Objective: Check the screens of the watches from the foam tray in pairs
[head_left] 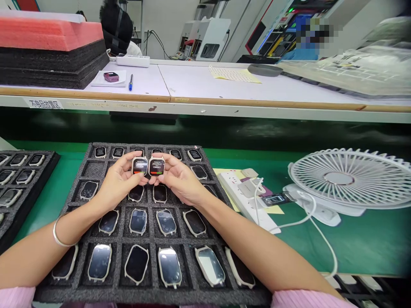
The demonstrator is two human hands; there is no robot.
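My left hand (pixel 123 176) grips a smartwatch body (pixel 140 165) between thumb and fingers, its lit screen facing me. Close beside it, a second watch body (pixel 156 167) is pinched in my right hand (pixel 178 177), also lit, with text and a coloured strip along the bottom. Whether the two touch I cannot tell. Both are held above a black foam tray (pixel 120 248) whose square pockets hold rows of strapless watch bodies. In the far row several screens show text; those nearer me, such as one watch body (pixel 137 260), are dark. My hands hide some pockets.
Another foam tray (pixel 41 179) of watches lies at left. On the right stand a white power strip (pixel 240 196) with plugged-in chargers and a white fan (pixel 349 179). A shelf (pixel 192 92) crosses behind, carrying foam stacks (pixel 51 55), a pen (pixel 130 82) and papers.
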